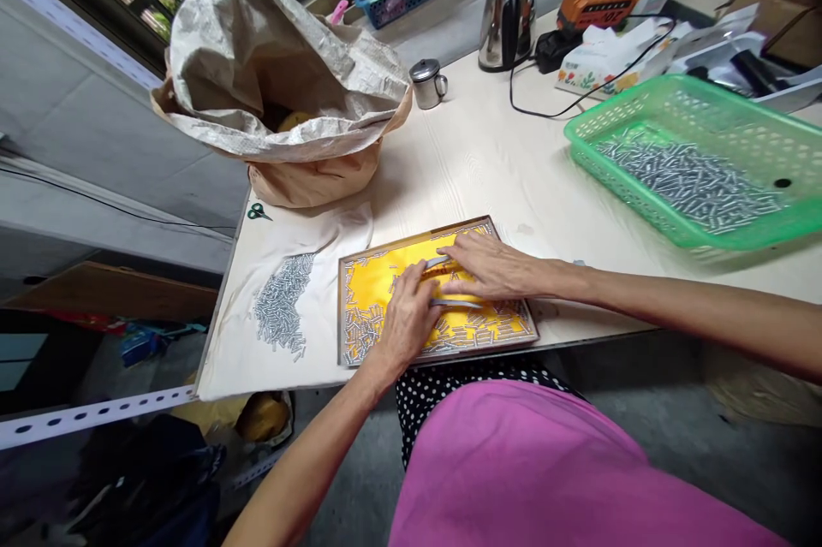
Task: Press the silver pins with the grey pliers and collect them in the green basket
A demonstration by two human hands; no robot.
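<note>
A shallow framed tray (342,307) with a yellow bottom lies at the table's front edge, small silver metal pins (363,333) scattered in it, thickest along the near side. Over its middle, my left hand (408,316) curls its fingers and thumb around a tool with two grey strip-like handles (459,303); its exact kind is hidden by the fingers. My right hand (485,269) reaches in from the right, fingers stretched and apart, the fingertips beside the upper grey strip. Whether a pin is between the right fingertips is too small to see.
Left of the tray, a pile of pins (282,303) lies on white cloth (224,350). A large open sack (314,179) stands behind, near green scissors (258,211). A green basket (681,234) of pins sits right. Farther back are a metal mug (425,85) and kettle (507,16).
</note>
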